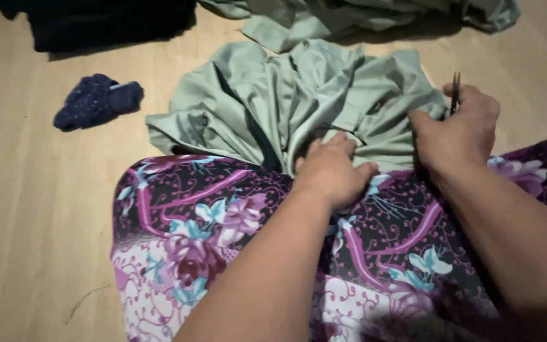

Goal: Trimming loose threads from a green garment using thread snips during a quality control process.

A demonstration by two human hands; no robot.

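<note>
Two hands work my green garment (299, 101) on the floor: left of it lies a navy bundle (96, 100); my left hand (332, 170) presses its near edge flat, steadying it; my right hand (460, 130) grips small scissors (455, 92) at its right edge.

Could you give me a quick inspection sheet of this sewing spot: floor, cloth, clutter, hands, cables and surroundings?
Surface: pale wooden floor, bare in front.
Job's things: crumpled sage green garment spread on the floor; thin dark metal tool, kind unclear.
Clutter: small navy cloth bundle; dark fabric pile; more green cloth.
Hands: left hand presses the garment's near edge; right hand grips the tool upright.
Cables: nothing seen.
Surroundings: purple floral fabric over the person's lap.
</note>
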